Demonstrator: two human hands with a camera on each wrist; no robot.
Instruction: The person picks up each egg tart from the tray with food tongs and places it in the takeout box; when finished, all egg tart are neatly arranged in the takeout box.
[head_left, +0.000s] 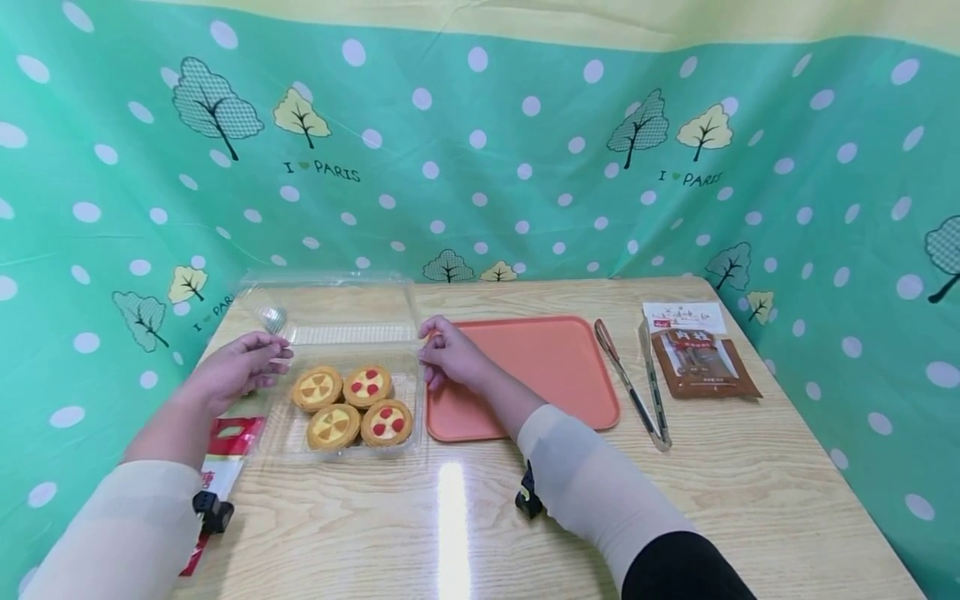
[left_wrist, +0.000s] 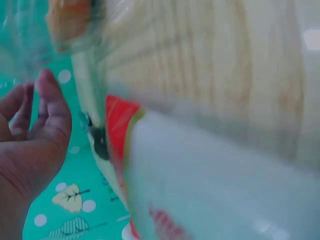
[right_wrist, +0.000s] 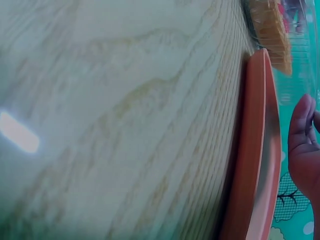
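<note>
A clear plastic clamshell box point(head_left: 281, 429) sits on the table with its lid point(head_left: 337, 308) folded back toward the curtain. Several round tarts lie in the base, some with red pieces on top, like one tart point(head_left: 387, 422), others with pale yellow wedges, like another tart point(head_left: 333, 427). My left hand point(head_left: 240, 367) is at the box's left side near the hinge, fingers loosely bent. At the opposite side my right hand point(head_left: 453, 354) is beside the hinge, above the tray's left edge, fingers spread and bent. Whether the fingertips touch the plastic is unclear.
A salmon-pink tray point(head_left: 547, 367) lies right of the box. Beyond it are metal tongs point(head_left: 648, 383) and a brown-and-white food packet point(head_left: 697, 354). A red-and-white bag point(head_left: 225, 458) lies under my left forearm. A dotted green curtain point(head_left: 480, 167) surrounds the table.
</note>
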